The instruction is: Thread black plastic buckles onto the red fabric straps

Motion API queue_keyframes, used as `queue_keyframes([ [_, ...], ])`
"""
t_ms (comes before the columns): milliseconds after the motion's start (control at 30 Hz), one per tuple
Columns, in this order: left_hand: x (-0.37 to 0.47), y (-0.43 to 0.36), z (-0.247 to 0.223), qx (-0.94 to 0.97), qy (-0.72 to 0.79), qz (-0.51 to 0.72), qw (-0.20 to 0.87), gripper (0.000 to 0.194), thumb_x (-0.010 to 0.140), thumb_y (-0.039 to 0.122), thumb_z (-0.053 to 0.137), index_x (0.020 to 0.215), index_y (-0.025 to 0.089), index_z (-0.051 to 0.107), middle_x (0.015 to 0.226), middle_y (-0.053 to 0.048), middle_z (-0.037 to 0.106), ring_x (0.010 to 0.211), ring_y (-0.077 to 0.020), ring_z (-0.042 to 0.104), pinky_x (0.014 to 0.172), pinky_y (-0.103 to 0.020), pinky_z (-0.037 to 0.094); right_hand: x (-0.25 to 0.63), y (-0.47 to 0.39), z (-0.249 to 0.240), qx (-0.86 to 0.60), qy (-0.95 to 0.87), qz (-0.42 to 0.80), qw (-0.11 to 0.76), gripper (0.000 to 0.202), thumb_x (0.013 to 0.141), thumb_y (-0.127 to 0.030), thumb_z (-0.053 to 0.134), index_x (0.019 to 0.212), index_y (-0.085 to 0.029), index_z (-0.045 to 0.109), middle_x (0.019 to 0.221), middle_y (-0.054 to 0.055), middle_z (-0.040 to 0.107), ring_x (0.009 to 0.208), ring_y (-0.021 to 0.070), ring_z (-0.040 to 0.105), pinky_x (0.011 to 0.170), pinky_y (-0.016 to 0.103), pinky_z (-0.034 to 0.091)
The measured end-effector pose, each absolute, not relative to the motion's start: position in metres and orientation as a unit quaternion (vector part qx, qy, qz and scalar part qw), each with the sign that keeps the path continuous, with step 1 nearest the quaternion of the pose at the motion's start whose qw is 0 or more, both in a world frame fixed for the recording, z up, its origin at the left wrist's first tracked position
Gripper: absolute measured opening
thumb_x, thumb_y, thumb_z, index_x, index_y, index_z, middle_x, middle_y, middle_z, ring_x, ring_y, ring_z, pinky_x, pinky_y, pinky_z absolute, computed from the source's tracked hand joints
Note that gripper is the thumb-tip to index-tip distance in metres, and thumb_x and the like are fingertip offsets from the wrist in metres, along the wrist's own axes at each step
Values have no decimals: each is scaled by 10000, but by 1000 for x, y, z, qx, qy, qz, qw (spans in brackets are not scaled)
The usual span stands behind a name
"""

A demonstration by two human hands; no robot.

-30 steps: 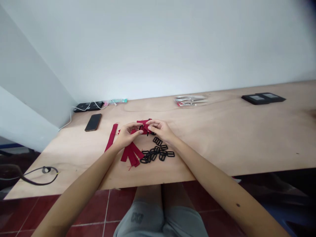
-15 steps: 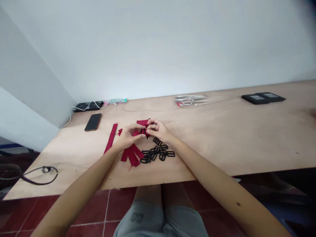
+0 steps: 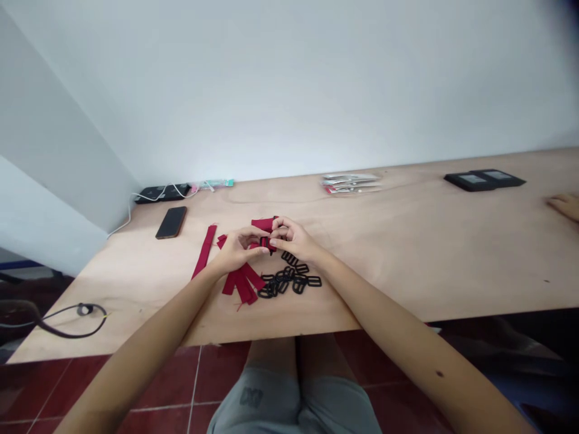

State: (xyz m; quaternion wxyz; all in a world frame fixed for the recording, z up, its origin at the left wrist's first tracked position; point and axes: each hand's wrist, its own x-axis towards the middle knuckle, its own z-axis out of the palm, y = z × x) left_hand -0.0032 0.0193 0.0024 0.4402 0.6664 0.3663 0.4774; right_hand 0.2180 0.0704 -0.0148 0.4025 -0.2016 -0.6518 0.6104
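Between my two hands is a black strap slider [image 3: 265, 242] with red webbing threaded at it. My left hand [image 3: 238, 248] pinches it from the left, thumb below and fingers above. From the right, my right hand [image 3: 292, 237] grips the red webbing beside the slider, its fingers curled. Cut red webbing strips [image 3: 243, 283] fan out under my left wrist, and a longer red strip [image 3: 205, 250] lies to the left. Loose black sliders [image 3: 284, 277] are heaped below my hands. Another red piece [image 3: 262, 223] lies just behind my fingers.
A phone [image 3: 171, 222] lies at the left, near a black box [image 3: 163, 193] with a white cable. Plastic packets [image 3: 350, 182] sit by the wall. Black devices [image 3: 484, 179] lie far right, and another person's hand [image 3: 565, 206] rests at the right edge. A dark cable loop [image 3: 75, 334] hangs over the left front.
The slider between my fingers has turned so that its frame faces me more. Another person's hand has come into view at the right edge. Otherwise my hands are nearly where they were.
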Motion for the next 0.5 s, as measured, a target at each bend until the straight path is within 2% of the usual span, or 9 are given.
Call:
queue_keyframes([
  [233,-2,15,9,671,369,465,445,430,807,388,931,1183,208,826,1237,-127,796,1090,-289,768,917,-424,669,218,69,-10,-192,-665,595,408,427,844,-469,882,991,-240,553,840,-9,693,798,179,667,740,304,516],
  [400,-3,17,7,701,385,455,392,424,807,396,933,1186,234,837,1205,-120,803,1095,-291,762,946,-432,652,217,70,-14,-191,-655,611,402,446,838,-460,884,1037,-245,548,819,-29,675,748,163,650,710,291,519],
  [500,-2,19,7,682,387,482,390,433,781,384,952,1160,211,834,1212,-129,804,1120,-303,763,987,-457,643,215,69,-16,-196,-641,610,423,422,866,-437,861,1127,-247,590,891,-12,699,808,167,670,757,293,538],
])
